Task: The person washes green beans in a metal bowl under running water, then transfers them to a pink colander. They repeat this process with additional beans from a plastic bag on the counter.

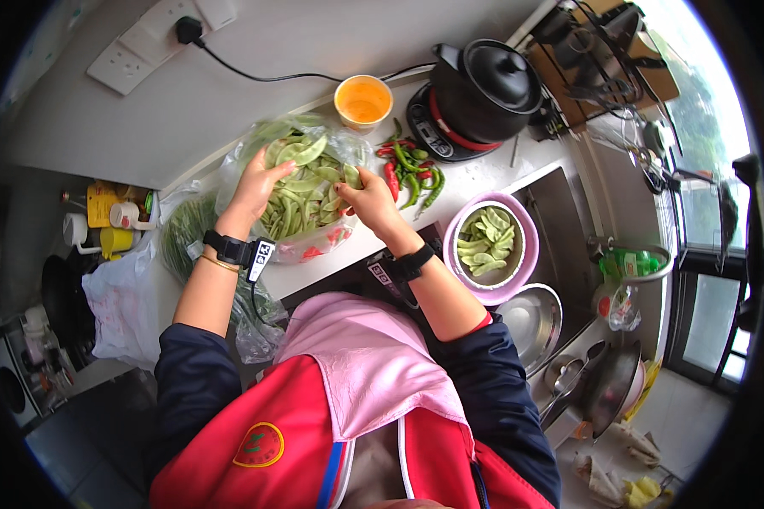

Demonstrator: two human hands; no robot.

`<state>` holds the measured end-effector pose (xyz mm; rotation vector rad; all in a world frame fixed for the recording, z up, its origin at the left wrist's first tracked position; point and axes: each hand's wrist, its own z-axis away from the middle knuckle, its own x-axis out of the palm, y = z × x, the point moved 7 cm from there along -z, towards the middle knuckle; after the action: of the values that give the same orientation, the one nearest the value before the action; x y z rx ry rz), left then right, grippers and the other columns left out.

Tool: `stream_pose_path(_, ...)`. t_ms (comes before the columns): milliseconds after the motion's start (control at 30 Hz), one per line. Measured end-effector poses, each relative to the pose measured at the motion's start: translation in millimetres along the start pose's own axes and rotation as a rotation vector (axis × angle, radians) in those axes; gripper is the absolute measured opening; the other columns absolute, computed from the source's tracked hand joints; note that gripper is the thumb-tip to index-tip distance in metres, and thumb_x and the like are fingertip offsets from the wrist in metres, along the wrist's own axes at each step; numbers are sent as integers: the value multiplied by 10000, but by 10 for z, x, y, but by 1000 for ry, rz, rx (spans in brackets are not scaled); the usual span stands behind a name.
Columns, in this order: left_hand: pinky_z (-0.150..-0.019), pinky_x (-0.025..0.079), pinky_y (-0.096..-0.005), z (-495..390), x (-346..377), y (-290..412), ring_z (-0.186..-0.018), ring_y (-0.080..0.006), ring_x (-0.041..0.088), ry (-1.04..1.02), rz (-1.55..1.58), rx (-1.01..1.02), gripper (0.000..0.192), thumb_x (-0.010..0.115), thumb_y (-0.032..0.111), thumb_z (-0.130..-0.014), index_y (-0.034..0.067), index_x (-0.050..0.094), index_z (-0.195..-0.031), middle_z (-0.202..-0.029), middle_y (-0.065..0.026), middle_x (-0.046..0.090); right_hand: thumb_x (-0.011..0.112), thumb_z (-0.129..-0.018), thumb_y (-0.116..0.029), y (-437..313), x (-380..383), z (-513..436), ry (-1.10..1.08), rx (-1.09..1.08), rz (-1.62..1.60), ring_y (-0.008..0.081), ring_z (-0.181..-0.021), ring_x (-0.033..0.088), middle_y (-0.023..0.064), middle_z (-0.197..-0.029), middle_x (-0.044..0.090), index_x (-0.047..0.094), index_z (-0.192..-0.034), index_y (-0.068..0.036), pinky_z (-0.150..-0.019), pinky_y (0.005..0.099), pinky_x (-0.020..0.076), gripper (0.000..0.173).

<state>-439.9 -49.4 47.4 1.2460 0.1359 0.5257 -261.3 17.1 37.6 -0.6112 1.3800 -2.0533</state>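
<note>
Flat green bean pods (299,200) fill an open clear plastic bag (229,168) on the white counter. My left hand (258,184) reaches over the bag's left side, its thumb and fingers apart beside the pods; whether it grips one is unclear. At the bag's right side, my right hand (370,198) pinches a bean pod (352,177) between thumb and fingers. More pods lie in a metal bowl (521,249) set within a pink basin (533,229), to the right of my right hand. Red and green chili peppers (414,168) lie between the bag and the basin.
A black lidded pot (493,89) stands on an electric cooker base (434,130) near the wall, beside an orange-lined tub (363,102). Bagged leafy greens (191,235) lie at left. A metal basin (531,324) sits by the sink (560,210). A power cord (261,77) runs along the wall.
</note>
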Motion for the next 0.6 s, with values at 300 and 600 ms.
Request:
stream_pose_path(300,-875,426,-305,-82,-247,182,-973,-169,562,151,-362,274,400,641,70,-811,3,510,-1183,-1080,-82,599,599,-849,-141,175,-377,279,190,-21,-105,116,-630,586,56,-782,639,581,-1021,2,-541,284,490,224)
stream_pose_path(600,-797,460,-267,131,-154,247,-902,-148,580,245,-354,293,342,601,46,-846,23,499,-1172,-1042,-68,604,604,-867,-196,258,-455,753,149,-1,-235,87,-668,566,10,-789,590,572,-991,-35,-549,238,488,206)
